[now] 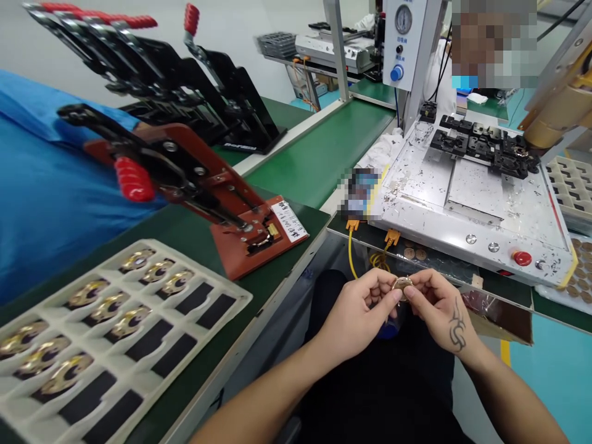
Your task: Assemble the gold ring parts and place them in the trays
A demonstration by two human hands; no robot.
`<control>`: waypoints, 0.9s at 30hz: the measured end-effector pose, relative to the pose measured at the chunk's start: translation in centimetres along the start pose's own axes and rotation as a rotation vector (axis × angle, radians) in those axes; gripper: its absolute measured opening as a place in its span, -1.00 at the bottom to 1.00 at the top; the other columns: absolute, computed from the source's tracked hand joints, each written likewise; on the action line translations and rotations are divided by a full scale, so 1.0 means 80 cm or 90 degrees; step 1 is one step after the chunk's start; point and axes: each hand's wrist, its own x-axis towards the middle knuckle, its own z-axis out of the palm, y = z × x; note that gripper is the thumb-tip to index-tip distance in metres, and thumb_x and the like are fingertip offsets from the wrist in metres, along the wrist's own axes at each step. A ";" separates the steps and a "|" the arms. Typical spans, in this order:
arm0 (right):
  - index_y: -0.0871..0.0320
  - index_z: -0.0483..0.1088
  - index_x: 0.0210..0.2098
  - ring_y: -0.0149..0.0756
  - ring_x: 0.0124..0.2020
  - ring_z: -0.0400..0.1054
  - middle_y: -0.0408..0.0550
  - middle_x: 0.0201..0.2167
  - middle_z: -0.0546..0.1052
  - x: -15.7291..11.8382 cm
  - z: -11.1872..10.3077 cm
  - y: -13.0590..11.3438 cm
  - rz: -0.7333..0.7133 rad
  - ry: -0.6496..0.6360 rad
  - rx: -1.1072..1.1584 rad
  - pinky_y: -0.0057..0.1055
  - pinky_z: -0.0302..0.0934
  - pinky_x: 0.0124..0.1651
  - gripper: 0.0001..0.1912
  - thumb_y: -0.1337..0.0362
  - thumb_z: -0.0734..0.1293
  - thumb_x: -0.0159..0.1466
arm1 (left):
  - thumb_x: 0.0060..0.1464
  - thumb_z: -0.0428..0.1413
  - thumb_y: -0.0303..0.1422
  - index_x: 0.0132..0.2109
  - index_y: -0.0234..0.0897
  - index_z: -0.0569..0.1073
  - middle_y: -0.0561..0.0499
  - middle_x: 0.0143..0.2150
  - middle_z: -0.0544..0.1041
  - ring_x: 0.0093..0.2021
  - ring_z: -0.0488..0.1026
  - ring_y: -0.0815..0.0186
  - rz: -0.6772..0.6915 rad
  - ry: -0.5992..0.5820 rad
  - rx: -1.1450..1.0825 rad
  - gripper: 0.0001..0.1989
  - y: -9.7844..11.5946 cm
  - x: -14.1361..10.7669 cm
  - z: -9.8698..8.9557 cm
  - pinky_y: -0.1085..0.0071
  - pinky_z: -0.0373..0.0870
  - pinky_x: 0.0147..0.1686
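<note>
Over my lap, my left hand [363, 308] and my right hand [435, 305] come together around a small round gold-coloured metal part [402, 283]. Thumbs and fingertips of both hands pinch its edges from either side, so much of it is covered. On the bench to the left lies a cream tray [198, 345] with compartments; several of them hold similar shiny gold parts [111, 305], while others show black bottoms. Beyond the tray stands a brown-red clamp fixture [240, 253] with a red-handled lever and a handwritten label.
A white machine [416, 191] with black fixtures, buttons and a red emergency stop [522, 258] occupies the right. Black toggle clamps [222, 92] line the back left, near a green conveyor [319, 148]. A blue sleeve [60, 185] of another person reaches in from the left. Yellow cables [352, 253] hang in front.
</note>
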 end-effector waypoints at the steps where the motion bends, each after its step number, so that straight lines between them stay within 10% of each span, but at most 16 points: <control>1: 0.07 0.51 -0.05 -0.37 -0.40 0.43 -0.13 -0.33 0.56 0.004 -0.003 -0.001 -0.018 -0.027 -0.027 -0.43 0.38 -0.34 -0.80 0.10 0.44 0.46 | 0.34 0.21 -0.22 -0.12 -0.29 0.52 0.06 -0.40 0.54 -0.40 0.53 0.34 0.001 0.006 0.009 -0.80 0.002 0.000 -0.003 0.43 0.49 -0.37; 5: -0.04 0.35 0.34 -0.31 -0.26 0.48 -0.09 -0.17 0.57 0.026 -0.014 -0.018 -0.199 -0.190 -0.185 -0.35 0.45 -0.15 -0.51 0.22 0.43 0.47 | 0.33 0.18 -0.28 -0.12 -0.28 0.52 0.06 -0.36 0.55 -0.42 0.51 0.37 0.013 0.041 0.052 -0.85 0.012 -0.005 -0.015 0.43 0.48 -0.35; 9: -0.03 0.37 0.31 -0.25 -0.13 0.51 -0.01 -0.05 0.58 0.058 -0.002 -0.044 -0.397 -0.257 -0.335 -0.31 0.44 -0.05 -0.58 0.30 0.38 0.49 | 0.33 0.18 -0.29 -0.09 -0.25 0.55 0.02 -0.31 0.62 -0.38 0.53 0.34 0.066 0.058 0.153 -0.87 0.039 -0.017 -0.041 0.42 0.47 -0.34; 13: 0.02 0.42 0.18 -0.30 -0.33 0.49 -0.06 -0.18 0.60 0.094 0.033 -0.051 -0.496 -0.201 -0.344 -0.36 0.43 -0.22 -0.64 0.33 0.41 0.41 | 0.32 0.26 -0.26 -0.04 -0.20 0.58 -0.05 -0.14 0.67 -0.22 0.57 0.25 0.335 0.263 0.386 -0.85 0.087 -0.018 -0.121 0.33 0.50 -0.21; 16: 0.06 0.46 0.09 -0.35 -0.47 0.42 -0.13 -0.35 0.57 0.118 0.062 -0.051 -0.457 -0.167 -0.262 -0.40 0.41 -0.37 -0.67 0.29 0.44 0.34 | 0.37 0.17 -0.28 -0.26 -0.21 0.52 -0.06 -0.28 0.62 -0.21 0.53 0.20 0.615 0.442 0.578 -0.81 0.118 -0.010 -0.201 0.21 0.46 -0.09; 18: 0.09 0.48 0.08 -0.35 -0.47 0.43 -0.13 -0.37 0.57 0.132 0.077 -0.053 -0.386 -0.189 -0.191 -0.41 0.42 -0.40 -0.66 0.24 0.47 0.33 | 0.39 0.12 -0.27 -0.44 -0.18 0.38 0.03 -0.48 0.47 -0.38 0.43 0.25 0.679 0.372 0.693 -0.63 0.129 -0.003 -0.241 0.24 0.40 -0.20; 22: 0.14 0.52 0.03 -0.27 -0.35 0.53 -0.02 -0.27 0.65 0.163 0.104 -0.058 -0.251 -0.257 -0.084 -0.35 0.51 -0.28 -0.58 0.13 0.56 0.26 | 0.45 0.06 -0.22 -0.56 -0.18 0.11 0.15 -0.62 0.15 -0.57 0.15 0.35 0.675 0.326 0.678 -0.43 0.154 0.013 -0.269 0.31 0.17 -0.42; 27: 0.18 0.50 -0.01 -0.21 -0.29 0.56 0.00 -0.27 0.64 0.211 0.156 -0.046 -0.148 -0.309 -0.004 -0.23 0.59 -0.17 -0.42 0.00 0.63 0.12 | 0.52 -0.01 -0.25 -0.31 -0.22 0.32 0.08 -0.43 0.40 -0.46 0.40 0.37 0.558 0.469 0.336 -0.66 0.222 0.038 -0.306 0.38 0.36 -0.30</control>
